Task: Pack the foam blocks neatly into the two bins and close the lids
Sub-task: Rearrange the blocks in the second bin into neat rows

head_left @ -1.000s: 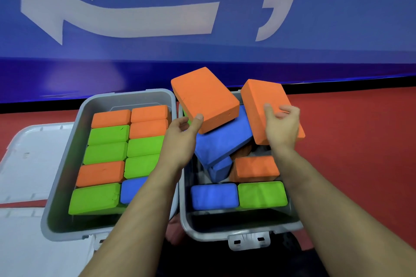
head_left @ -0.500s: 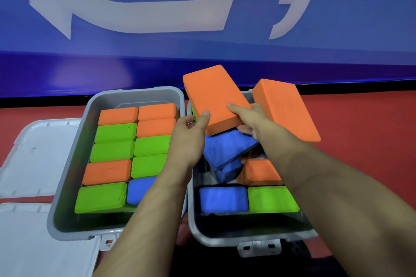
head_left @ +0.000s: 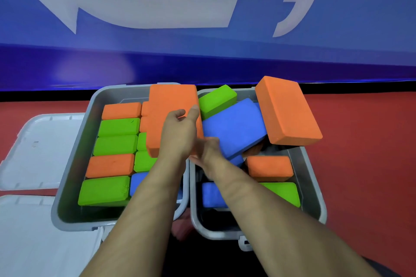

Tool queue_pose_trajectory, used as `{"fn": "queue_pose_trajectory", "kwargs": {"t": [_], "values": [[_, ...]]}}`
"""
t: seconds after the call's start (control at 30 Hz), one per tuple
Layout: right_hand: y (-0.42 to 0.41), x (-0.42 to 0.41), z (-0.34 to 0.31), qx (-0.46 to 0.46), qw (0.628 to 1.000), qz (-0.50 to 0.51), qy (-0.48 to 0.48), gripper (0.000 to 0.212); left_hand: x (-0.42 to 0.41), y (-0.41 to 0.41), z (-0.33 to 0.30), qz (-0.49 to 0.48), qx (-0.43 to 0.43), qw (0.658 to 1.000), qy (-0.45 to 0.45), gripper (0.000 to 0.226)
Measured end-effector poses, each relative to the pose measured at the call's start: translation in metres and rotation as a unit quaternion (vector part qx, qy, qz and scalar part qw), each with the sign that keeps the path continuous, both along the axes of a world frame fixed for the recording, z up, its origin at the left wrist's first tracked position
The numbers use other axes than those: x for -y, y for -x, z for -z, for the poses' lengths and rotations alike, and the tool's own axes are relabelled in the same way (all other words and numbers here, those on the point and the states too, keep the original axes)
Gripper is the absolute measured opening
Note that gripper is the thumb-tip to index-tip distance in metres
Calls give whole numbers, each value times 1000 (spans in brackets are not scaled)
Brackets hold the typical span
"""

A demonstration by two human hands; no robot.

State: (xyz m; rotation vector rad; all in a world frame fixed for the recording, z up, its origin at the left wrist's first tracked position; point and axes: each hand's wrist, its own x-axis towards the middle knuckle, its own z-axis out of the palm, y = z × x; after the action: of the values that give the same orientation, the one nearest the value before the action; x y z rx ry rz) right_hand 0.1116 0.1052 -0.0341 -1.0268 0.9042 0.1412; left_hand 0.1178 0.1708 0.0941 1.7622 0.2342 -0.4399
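Orange foam block (head_left: 171, 117) hangs over the left bin (head_left: 74, 157), long axis pointing away; left hand (head_left: 180, 132) grips its right edge, right hand (head_left: 207, 150) blurred, cannot tell.

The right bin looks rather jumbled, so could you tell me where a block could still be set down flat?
In the right bin the near strip before the blue block and green block is bare. Its far half is crowded with tilted blocks. The left bin has a near strip too.
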Motion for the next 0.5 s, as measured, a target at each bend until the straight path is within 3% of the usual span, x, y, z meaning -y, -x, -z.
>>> {"fn": "queue_pose_trajectory", "kwargs": {"t": [0.07,0.13,0.27,0.43,0.5], "values": [[5,-11,1,-2,999,15,-30,80,-2,-1,-2,5,0,1000,-2,76],[13,-14,5,7,1000,0,20,88,-6,-2,-1,-3,0,1000,-2,63],[28,-1,12,22,990,-35,134,76,-11,-7,1,-16,7,1000,-1,60],[28,46,-3,73,977,53,195,67,-10,-6,6,-5,6,1000,6,84],[23,67,-11,57,976,77,196,72,-8,-2,2,14,1,1000,9,70]]}}
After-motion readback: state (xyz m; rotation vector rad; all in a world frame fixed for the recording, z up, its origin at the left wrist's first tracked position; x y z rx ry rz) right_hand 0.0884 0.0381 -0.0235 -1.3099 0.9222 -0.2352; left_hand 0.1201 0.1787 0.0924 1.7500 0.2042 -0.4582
